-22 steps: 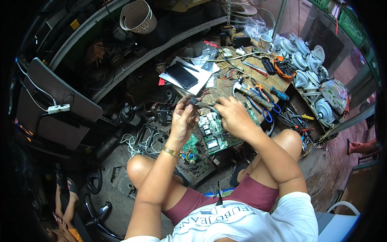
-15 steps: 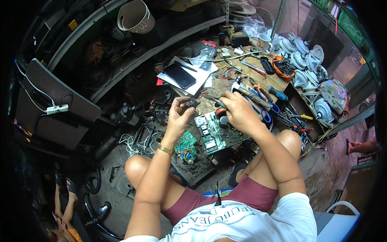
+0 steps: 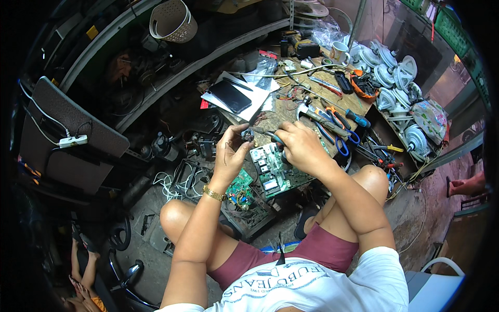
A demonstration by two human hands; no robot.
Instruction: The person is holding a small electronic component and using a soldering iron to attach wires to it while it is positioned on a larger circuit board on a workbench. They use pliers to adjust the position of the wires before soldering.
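Pinched in the fingers of my left hand [image 3: 228,156] is a small dark part [image 3: 247,135], roughly cylindrical; its kind is too small to make out. My right hand [image 3: 302,148] is closed around a slim hand tool [image 3: 268,133] with a narrow dark metal end and a teal handle. The tool's end reaches left, at or very near the small part; whether they touch I cannot tell. Below both hands lies a green circuit board [image 3: 271,167] with several components, partly covered by my right hand. A smaller green circuit board [image 3: 240,188] lies below my left hand.
A phone [image 3: 230,97] rests on white papers behind my hands. Screwdriver [image 3: 357,118], blue-handled scissors [image 3: 348,141], a mug [image 3: 339,53] and loose wires crowd the wooden bench. White plastic parts [image 3: 397,78] are piled at right. White cable [image 3: 171,184] lies at left.
My right hand has shifted slightly left, bringing the tool's end closer to the small part. The left hand has turned the part a little, showing a lighter face.
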